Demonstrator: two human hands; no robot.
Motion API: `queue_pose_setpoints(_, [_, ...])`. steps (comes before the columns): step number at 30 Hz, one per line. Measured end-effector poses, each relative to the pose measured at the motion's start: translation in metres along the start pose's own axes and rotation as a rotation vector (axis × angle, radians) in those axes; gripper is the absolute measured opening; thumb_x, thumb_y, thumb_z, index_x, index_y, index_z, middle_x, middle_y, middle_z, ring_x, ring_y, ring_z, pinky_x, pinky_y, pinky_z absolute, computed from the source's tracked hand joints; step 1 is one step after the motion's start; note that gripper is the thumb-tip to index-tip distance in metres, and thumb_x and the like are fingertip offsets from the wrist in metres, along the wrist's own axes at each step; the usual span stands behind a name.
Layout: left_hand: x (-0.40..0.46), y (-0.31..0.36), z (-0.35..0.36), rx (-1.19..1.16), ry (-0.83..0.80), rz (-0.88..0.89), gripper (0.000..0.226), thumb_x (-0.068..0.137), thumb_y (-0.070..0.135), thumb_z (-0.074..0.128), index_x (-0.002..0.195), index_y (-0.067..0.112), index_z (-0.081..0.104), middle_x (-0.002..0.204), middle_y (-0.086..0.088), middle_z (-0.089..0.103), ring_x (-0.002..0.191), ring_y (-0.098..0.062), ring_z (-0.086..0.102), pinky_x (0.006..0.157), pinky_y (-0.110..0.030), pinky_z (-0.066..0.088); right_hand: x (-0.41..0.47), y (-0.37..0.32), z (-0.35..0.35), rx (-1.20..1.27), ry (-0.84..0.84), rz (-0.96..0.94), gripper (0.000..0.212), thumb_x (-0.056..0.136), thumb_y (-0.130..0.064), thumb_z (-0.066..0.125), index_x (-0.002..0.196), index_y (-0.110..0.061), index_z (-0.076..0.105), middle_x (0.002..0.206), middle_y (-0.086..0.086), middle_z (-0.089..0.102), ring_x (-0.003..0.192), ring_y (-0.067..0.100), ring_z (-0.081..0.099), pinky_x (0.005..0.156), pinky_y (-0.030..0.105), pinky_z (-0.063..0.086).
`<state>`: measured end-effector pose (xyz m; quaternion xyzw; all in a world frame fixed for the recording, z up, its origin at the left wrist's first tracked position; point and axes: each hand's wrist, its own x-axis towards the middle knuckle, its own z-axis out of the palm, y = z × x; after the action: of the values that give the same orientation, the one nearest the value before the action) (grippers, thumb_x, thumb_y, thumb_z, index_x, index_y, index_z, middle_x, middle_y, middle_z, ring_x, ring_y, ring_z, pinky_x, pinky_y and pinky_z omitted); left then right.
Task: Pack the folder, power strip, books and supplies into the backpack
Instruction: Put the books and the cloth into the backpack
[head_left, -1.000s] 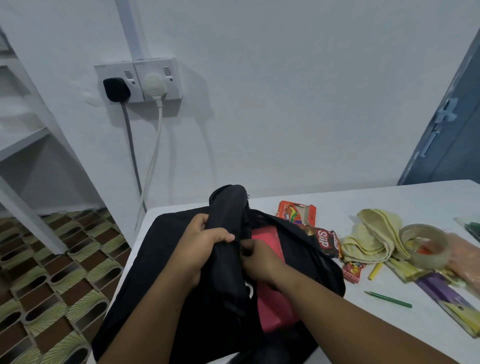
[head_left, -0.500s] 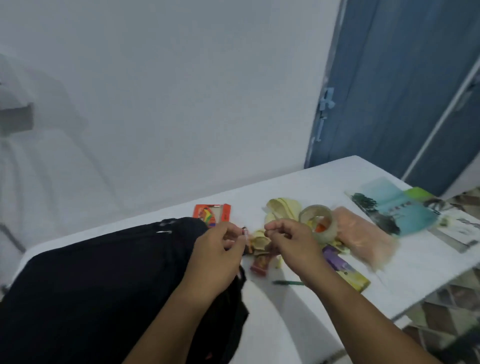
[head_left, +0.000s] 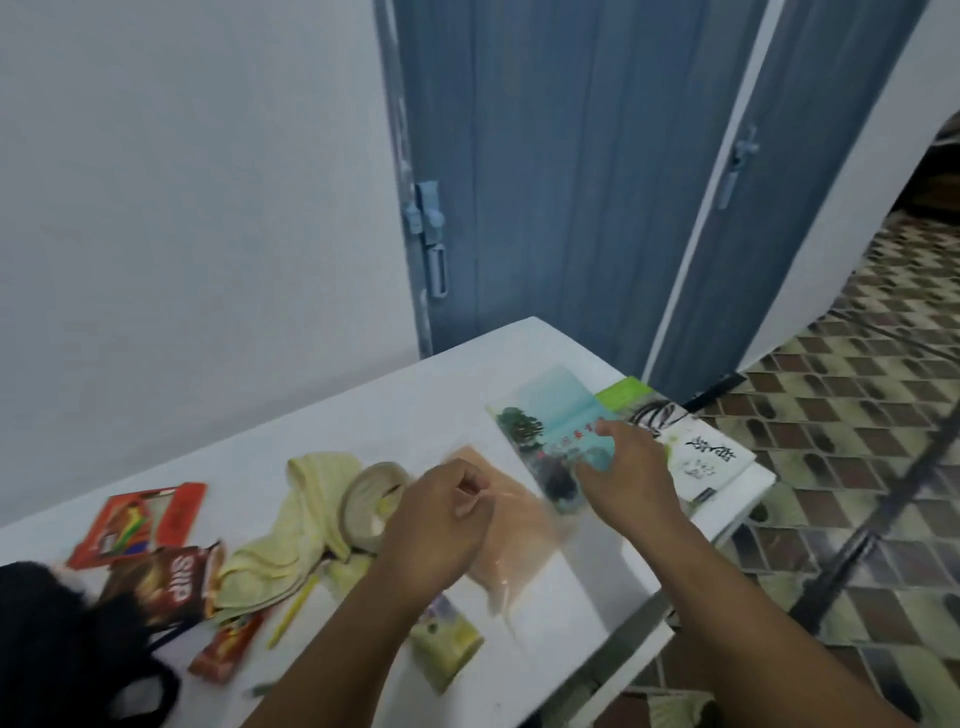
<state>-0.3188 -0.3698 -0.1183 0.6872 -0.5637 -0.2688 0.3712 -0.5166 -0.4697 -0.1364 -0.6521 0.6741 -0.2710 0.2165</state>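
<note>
White worktop (head_left: 395, 415), set against a pale wall (head_left: 197, 208), and it's crowded. At the far right corner lies a teal book (head_left: 556, 415) with a tree on its cover, overlapping a white book (head_left: 711, 457) with black brush lettering and a green-edged one (head_left: 623, 392) behind. The right hand (head_left: 631, 467) reaches onto the teal book, fingers spread and bent down on the cover, touching it; whether it has a real grip can't be told through the blur. The left hand (head_left: 441, 519) hangs over a clear plastic sleeve (head_left: 514, 535), fingers loosely curled, holding nothing visible. Just left of it, a roll of tape (head_left: 363, 499) sits on a yellow cloth (head_left: 291, 540). Farther left, a red box (head_left: 140, 519), a brown packet (head_left: 171, 582), a small red packet (head_left: 228, 649) and a yellow pencil (head_left: 291, 613). The black backpack (head_left: 57, 649) sits at the lower left edge, only partly in view. Near the front edge lies a green-and-purple pack (head_left: 447, 644). Behind the worktop stand blue-grey doors (head_left: 571, 182) with a latch (head_left: 428, 218), and patterned tile floor (head_left: 841, 441) runs off to the right.
</note>
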Motion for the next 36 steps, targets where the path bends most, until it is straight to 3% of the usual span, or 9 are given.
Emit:
queue_pose_setpoints(4, [0.031,0.007,0.044,0.047,-0.050,0.014,0.013,0.086,0.019,0.066,0.097,0.025,0.067,0.095,0.014,0.064,0.092,-0.006,0.060,0.082,-0.014,0.043,0.035,0.033,-0.005,-0.191,-0.109,0.151,0.079,0.077,-0.055,0.073,0.136,-0.015,0.040,0.137,0.008,0.048,0.128,0.032,0.039,0.098,0.046,0.040])
queue_pose_setpoints(8, [0.049,0.010,0.067,0.051,-0.091,-0.045,0.016,0.087,0.022,0.069,0.102,0.024,0.066,0.096,0.014,0.060,0.092,-0.006,0.056,0.076,-0.003,0.036,0.057,0.045,0.000,-0.270,-0.176,0.173,0.080,0.064,-0.054,0.082,0.128,-0.018,0.049,0.128,0.004,0.054,0.123,0.028,0.045,0.096,0.042,0.045])
queue_pose_setpoints(12, [0.063,0.009,0.067,-0.063,-0.029,-0.184,0.015,0.084,0.021,0.068,0.094,0.031,0.064,0.092,0.006,0.068,0.084,-0.010,0.064,0.069,-0.017,0.044,0.069,0.044,-0.004,0.188,-0.256,0.168,0.047,0.058,-0.020,0.082,0.103,-0.018,0.067,0.101,0.002,0.072,0.090,0.022,0.067,0.075,0.034,0.058])
queue_pose_setpoints(15, [0.069,0.009,0.049,-0.281,0.006,-0.286,0.028,0.082,0.020,0.071,0.106,0.030,0.060,0.098,-0.003,0.071,0.071,-0.013,0.065,0.061,-0.025,0.048,0.064,0.024,-0.012,0.455,-0.171,0.033,0.038,0.074,-0.006,0.065,0.107,-0.024,0.063,0.102,-0.004,0.068,0.097,0.020,0.066,0.079,0.034,0.056])
queue_pose_setpoints(20, [0.058,0.013,-0.001,-0.500,0.280,-0.247,0.055,0.077,0.020,0.079,0.124,0.029,0.053,0.124,-0.005,0.061,0.111,-0.026,0.064,0.094,-0.045,0.055,0.046,-0.040,-0.039,0.541,-0.083,-0.418,0.036,0.092,-0.007,0.059,0.119,-0.031,0.062,0.109,-0.017,0.066,0.103,0.002,0.061,0.089,0.022,0.049])
queue_pose_setpoints(24, [0.035,0.004,-0.070,-0.428,0.500,-0.169,0.065,0.093,0.021,0.069,0.146,0.034,0.033,0.147,0.009,0.037,0.136,-0.010,0.035,0.108,-0.034,0.034,0.021,-0.098,-0.043,0.879,-0.403,-0.487,0.039,0.092,0.006,0.060,0.111,-0.028,0.063,0.103,-0.008,0.073,0.097,0.006,0.069,0.080,0.023,0.056])
queue_pose_setpoints(30, [-0.034,-0.032,-0.165,-0.697,0.582,-0.286,0.023,0.098,0.016,0.057,0.118,0.014,0.068,0.109,-0.011,0.075,0.099,-0.030,0.071,0.073,-0.036,0.056,-0.029,-0.163,0.025,1.067,-0.801,-0.282,0.027,0.097,-0.010,0.060,0.122,-0.019,0.055,0.111,0.004,0.074,0.098,0.019,0.073,0.082,0.038,0.061])
queue_pose_setpoints(33, [-0.075,-0.062,-0.191,-0.626,0.715,-0.315,0.018,0.097,0.015,0.061,0.111,0.013,0.072,0.107,-0.012,0.075,0.101,-0.034,0.070,0.089,-0.044,0.054,-0.057,-0.188,0.068,0.900,-0.892,-0.318,0.033,0.096,-0.006,0.061,0.121,-0.026,0.050,0.115,0.003,0.071,0.099,0.014,0.072,0.086,0.039,0.059])
queue_pose_setpoints(36, [-0.118,-0.100,-0.215,-0.317,0.734,-0.454,0.040,0.094,0.044,0.063,0.129,0.025,0.057,0.111,0.003,0.070,0.108,-0.021,0.065,0.102,-0.045,0.047,-0.089,-0.214,0.106,0.979,-0.939,-0.229,0.034,0.095,0.001,0.058,0.117,-0.024,0.055,0.112,0.008,0.072,0.097,0.022,0.073,0.081,0.042,0.061])
